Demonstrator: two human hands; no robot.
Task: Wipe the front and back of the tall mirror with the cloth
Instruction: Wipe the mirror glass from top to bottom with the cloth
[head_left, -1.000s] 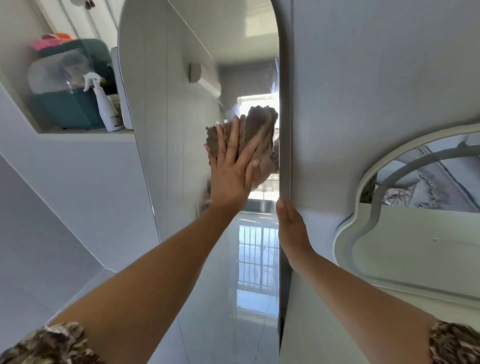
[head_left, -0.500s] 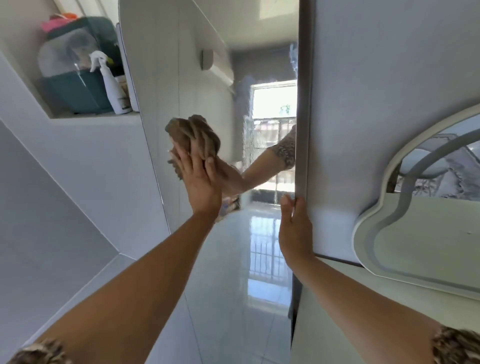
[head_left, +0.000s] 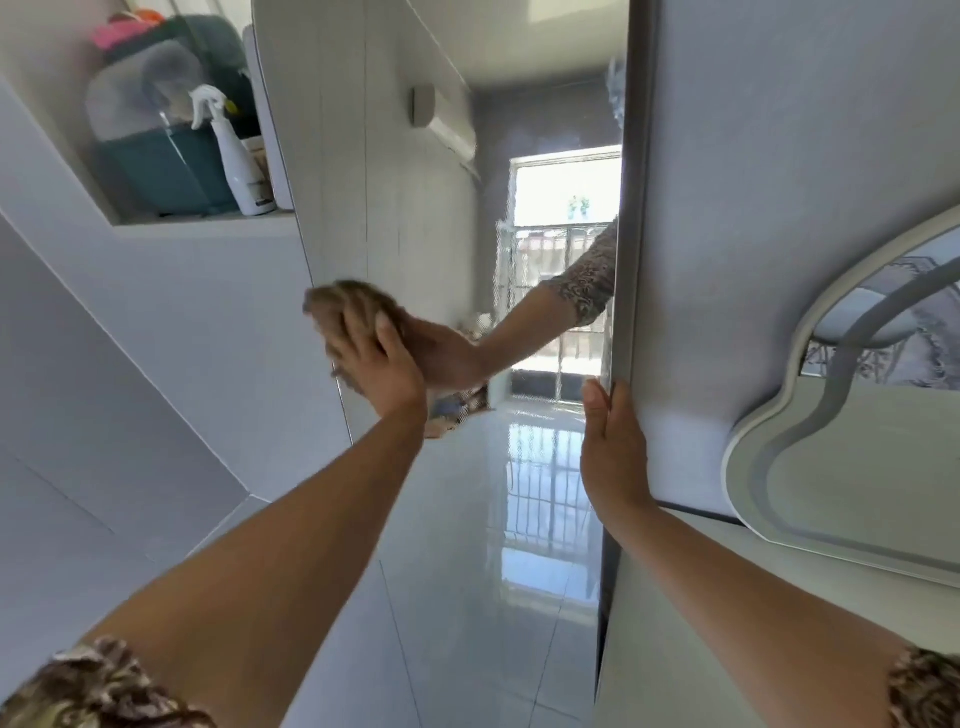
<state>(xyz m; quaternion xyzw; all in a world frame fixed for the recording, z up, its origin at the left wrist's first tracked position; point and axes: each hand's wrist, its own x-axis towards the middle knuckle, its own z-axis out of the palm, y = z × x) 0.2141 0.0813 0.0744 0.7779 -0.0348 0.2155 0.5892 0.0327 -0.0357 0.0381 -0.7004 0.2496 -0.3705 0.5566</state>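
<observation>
The tall mirror (head_left: 467, 545) fills the middle of the head view and reflects a tiled floor, a window and my arm. My left hand (head_left: 382, 366) presses a crumpled brown cloth (head_left: 343, 304) flat against the glass near the mirror's left edge, at mid height. My right hand (head_left: 613, 447) grips the mirror's right edge, thumb on the front, fingers hidden behind the frame.
A wall niche (head_left: 208, 221) at upper left holds a white spray bottle (head_left: 236, 161) and a teal container (head_left: 166, 171). A wavy-framed mirror (head_left: 769, 452) hangs on the wall at right, close to my right forearm. Pale wall panels lie to the left.
My left hand has swept the cloth from the mirror's upper right toward its left edge and slightly lower. My right hand has kept its hold on the right edge.
</observation>
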